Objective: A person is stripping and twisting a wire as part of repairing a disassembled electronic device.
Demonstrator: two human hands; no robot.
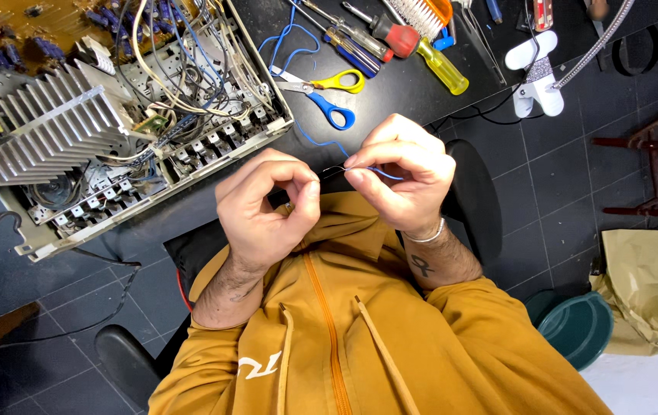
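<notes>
Opened electronics chassis (137, 131) at ten o'clock, with finned aluminium heat sink (52, 127) and loose wiring. Scissors (327, 92) with one yellow and one blue handle loop at twelve o'clock. Screwdrivers (390, 38) and a brush (425, 14) toward one o'clock. White clamp (535, 73) at two o'clock. Green lid (578, 327) and crumpled brown paper (648, 284) at four o'clock.

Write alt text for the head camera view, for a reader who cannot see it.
Two bare hands pinch a thin blue wire between them, the left hand and right hand close together above a mustard hoodie. On the black table lie an opened electronics chassis, scissors and screwdrivers.
</notes>
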